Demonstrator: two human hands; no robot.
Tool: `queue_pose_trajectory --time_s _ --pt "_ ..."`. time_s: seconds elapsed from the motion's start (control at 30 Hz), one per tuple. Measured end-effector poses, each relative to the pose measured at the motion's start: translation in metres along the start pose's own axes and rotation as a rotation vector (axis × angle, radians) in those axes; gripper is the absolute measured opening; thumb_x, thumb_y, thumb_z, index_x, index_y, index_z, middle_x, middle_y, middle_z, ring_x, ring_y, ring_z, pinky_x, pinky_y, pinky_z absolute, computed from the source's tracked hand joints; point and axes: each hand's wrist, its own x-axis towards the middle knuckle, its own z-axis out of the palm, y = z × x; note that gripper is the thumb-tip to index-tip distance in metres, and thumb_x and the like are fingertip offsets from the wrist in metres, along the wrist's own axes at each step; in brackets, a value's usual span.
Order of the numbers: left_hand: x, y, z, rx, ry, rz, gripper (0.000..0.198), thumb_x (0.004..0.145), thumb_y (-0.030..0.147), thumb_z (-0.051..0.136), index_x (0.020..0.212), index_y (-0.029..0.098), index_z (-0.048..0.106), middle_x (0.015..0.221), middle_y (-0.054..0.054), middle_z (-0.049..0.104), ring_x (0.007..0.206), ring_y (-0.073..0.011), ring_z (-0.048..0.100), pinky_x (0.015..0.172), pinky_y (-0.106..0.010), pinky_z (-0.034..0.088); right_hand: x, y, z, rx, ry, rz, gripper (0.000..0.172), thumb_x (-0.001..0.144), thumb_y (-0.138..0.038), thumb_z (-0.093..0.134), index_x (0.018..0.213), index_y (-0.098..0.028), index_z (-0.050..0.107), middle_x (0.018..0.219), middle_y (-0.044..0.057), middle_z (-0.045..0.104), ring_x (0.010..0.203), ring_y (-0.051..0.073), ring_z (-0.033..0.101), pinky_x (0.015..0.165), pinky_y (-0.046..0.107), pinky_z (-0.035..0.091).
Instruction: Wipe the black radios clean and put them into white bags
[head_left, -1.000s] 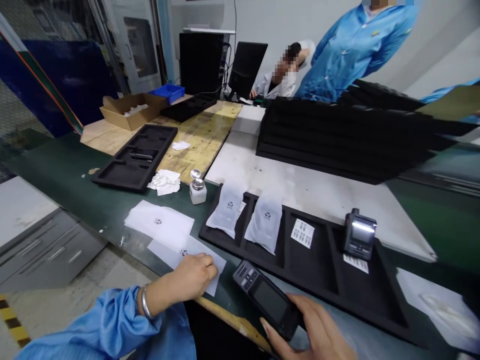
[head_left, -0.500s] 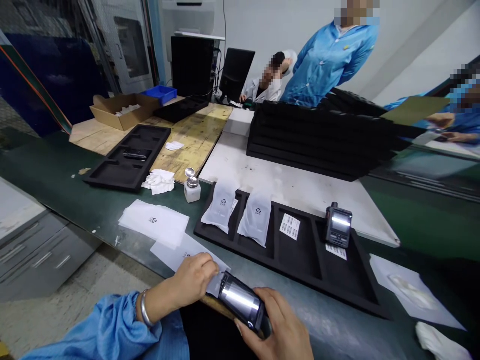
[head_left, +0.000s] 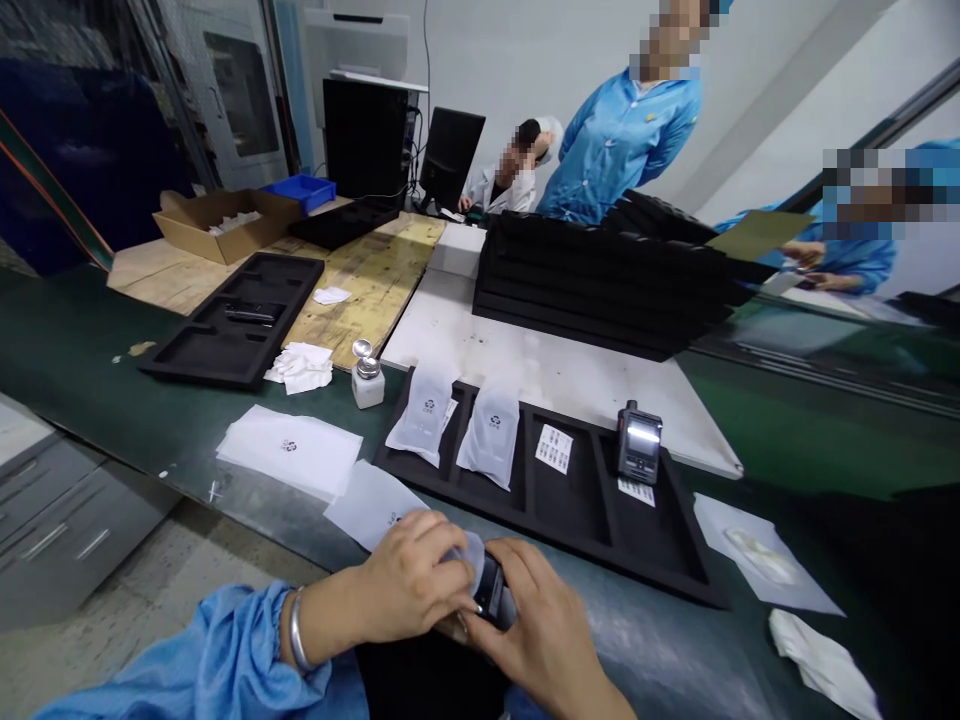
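My left hand (head_left: 409, 588) is closed, pinching the mouth of a white plastic bag (head_left: 379, 503) that lies on the green bench edge. My right hand (head_left: 536, 630) is wrapped round a black handheld device (head_left: 491, 592), whose end sits at the bag's mouth between both hands. Just beyond lies a black foam tray (head_left: 577, 510) with two bagged devices (head_left: 489, 436), a label sheet (head_left: 554, 448) and a bare device (head_left: 639, 444) standing upright in its slots.
More white bags (head_left: 289, 452) lie left of my hands. A small white dispenser bottle (head_left: 367, 376), crumpled wipes (head_left: 300, 366) and a second foam tray (head_left: 232, 320) sit further left. A stack of black trays (head_left: 600, 285) stands behind. Three other people are at the back.
My right hand brought the black device leftward to the bag. My left hand lifted the bag's edge and now meets the device. The camera view shifted right.
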Motion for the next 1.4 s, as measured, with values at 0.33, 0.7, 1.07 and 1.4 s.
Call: queue_pose_trajectory --time_s 0.33,0.7,1.07,1.4 --pt "0.009 -0.026 0.015 -0.159 -0.083 -0.107 0.101 0.067 0.013 0.067 0.152 0.017 0.014 0.129 -0.018 0.055 0.114 -0.0345 0.056 0.108 -0.062 0.035 0.04 -0.006 -0.047 0.045 -0.095 -0.108 0.068 0.075 -0.047 0.076 0.129 -0.016 0.049 0.118 0.016 0.063 0.102 0.031 0.065 0.082 0.044 0.059" --pt "0.022 -0.015 0.012 -0.548 0.336 -0.151 0.096 0.077 0.024 0.066 0.155 0.022 0.01 0.11 -0.009 0.057 0.097 -0.0232 0.062 0.09 -0.041 0.053 0.045 -0.008 -0.031 0.5 0.065 0.048 0.028 0.095 -0.037 0.054 0.119 -0.023 0.056 0.094 0.004 0.064 0.082 0.017 0.063 0.07 0.027 0.054" --pt "0.009 -0.027 0.014 -0.626 0.163 -0.349 0.108 0.076 0.035 0.075 0.154 0.028 0.001 0.14 -0.014 0.046 0.128 -0.0317 0.05 0.105 -0.052 0.045 0.101 -0.024 -0.055 0.884 0.012 0.17 0.023 0.085 -0.033 0.061 0.066 -0.02 0.061 0.065 -0.002 0.056 0.064 0.014 0.053 0.063 0.027 0.043" --pt "0.174 -0.002 0.039 -0.485 0.113 -0.617 0.085 0.08 0.041 0.07 0.148 0.019 0.023 0.125 -0.016 0.063 0.115 -0.0322 0.062 0.094 -0.048 0.051 0.082 0.13 -0.109 0.566 0.416 0.418 0.034 0.091 -0.05 0.048 0.091 -0.019 0.061 0.079 0.003 0.064 0.068 0.017 0.059 0.063 0.028 0.049"
